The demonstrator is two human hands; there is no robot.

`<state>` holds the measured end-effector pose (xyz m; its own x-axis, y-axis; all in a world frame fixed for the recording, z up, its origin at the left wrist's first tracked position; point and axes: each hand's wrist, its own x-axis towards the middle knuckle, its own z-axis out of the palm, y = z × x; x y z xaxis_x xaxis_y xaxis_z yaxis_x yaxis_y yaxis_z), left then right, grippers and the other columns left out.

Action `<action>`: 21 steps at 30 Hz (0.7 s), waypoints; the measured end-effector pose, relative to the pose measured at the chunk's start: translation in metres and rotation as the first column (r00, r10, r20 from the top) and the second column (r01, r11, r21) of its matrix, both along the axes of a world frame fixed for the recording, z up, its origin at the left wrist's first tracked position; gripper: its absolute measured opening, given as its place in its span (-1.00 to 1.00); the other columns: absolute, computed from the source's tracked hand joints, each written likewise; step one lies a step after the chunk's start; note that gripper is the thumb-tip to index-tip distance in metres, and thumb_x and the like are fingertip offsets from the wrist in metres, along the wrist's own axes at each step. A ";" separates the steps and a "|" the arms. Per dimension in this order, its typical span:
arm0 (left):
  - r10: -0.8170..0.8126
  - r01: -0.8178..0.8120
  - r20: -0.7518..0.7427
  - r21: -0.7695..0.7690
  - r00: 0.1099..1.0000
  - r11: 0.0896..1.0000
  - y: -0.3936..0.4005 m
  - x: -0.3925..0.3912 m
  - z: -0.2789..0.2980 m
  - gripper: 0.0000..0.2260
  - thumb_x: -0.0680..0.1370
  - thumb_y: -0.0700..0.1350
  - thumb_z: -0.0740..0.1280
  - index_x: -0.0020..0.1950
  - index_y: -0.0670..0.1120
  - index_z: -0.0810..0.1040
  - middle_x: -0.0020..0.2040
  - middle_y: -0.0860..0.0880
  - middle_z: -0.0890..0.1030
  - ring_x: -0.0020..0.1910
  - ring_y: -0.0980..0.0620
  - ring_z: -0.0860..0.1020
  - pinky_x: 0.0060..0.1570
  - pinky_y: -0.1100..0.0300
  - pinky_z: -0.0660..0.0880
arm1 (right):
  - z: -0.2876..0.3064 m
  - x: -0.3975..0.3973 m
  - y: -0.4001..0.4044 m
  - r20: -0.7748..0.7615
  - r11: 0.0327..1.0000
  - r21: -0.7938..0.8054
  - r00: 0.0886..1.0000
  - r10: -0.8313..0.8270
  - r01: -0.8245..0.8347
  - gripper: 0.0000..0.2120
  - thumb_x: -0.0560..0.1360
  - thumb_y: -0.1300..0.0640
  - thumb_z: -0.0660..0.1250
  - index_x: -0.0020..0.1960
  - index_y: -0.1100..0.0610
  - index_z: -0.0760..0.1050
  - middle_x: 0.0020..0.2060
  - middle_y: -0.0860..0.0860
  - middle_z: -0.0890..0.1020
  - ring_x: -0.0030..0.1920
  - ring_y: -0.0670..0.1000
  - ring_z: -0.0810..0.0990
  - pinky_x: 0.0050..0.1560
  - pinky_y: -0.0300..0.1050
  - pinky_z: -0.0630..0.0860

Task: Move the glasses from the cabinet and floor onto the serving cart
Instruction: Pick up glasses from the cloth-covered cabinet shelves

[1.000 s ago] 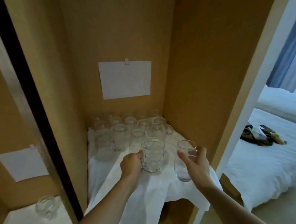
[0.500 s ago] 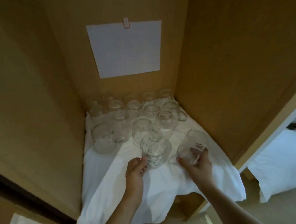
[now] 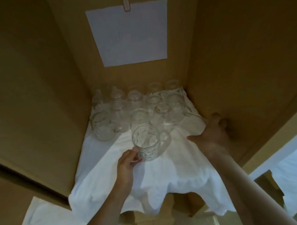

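The left hand has its fingers curled around the near lower side of a faceted glass mug. The mug stands upright on the white cloth that covers the cabinet shelf. Its handle sticks out on the side away from those fingers.

The right hand is spread open with its thumb pointing toward the mug. It holds nothing that can be made out. The hand is blurred, so whether the palm touches the cloth cannot be told. Its fingertips reach up against the brown cabinet wall on that side.

Beyond both sets of fingers, a cluster of clear glasses stands in rows at the back of the shelf. One handled glass sits apart from the rows, off past the left fingers. A white paper sheet is clipped to the rear wall above the rows. The cloth hangs over the shelf's front edge, below the wrists.
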<state>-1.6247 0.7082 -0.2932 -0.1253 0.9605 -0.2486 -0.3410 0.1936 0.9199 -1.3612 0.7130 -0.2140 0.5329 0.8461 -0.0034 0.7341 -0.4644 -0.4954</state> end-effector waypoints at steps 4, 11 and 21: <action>-0.019 0.019 -0.012 0.023 1.000 1.000 -0.006 -0.001 0.001 -0.71 0.54 -0.07 0.34 -0.01 -0.33 0.58 -0.15 -0.22 0.55 -0.08 -0.09 0.57 0.13 0.00 0.51 | 0.013 0.002 0.020 0.279 0.992 0.003 0.953 0.120 -0.126 -0.25 0.30 0.02 0.62 0.34 0.06 0.29 0.22 0.22 0.41 0.16 0.28 0.48 0.13 0.12 0.47; 0.074 -0.074 -0.007 0.016 0.997 0.997 -0.018 0.001 0.004 -0.69 0.52 -0.01 0.45 -0.11 -0.28 0.56 -0.13 -0.24 0.58 -0.03 -0.14 0.57 0.14 -0.04 0.47 | 0.013 -0.005 0.070 0.271 0.921 0.079 0.898 0.348 -0.381 -0.20 0.33 0.25 0.53 0.48 0.08 0.25 0.33 0.17 0.42 0.24 0.25 0.47 0.22 0.10 0.46; 0.192 -0.186 0.135 -0.058 0.972 0.981 -0.013 -0.004 0.007 -0.78 0.68 -0.25 0.18 -0.11 -0.23 0.53 -0.15 -0.16 0.65 -0.02 -0.11 0.63 0.19 -0.06 0.53 | -0.004 -0.008 0.056 0.371 0.717 0.466 0.851 0.372 -0.517 -0.43 0.43 -0.07 0.49 0.35 0.15 0.49 0.37 0.22 0.45 0.39 0.25 0.37 0.40 0.12 0.34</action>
<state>-1.6283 0.6950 -0.2860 -0.2644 0.9102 -0.3187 -0.4991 0.1536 0.8528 -1.3689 0.7688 -0.2179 0.0159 0.8073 0.5900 0.9108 0.2317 -0.3416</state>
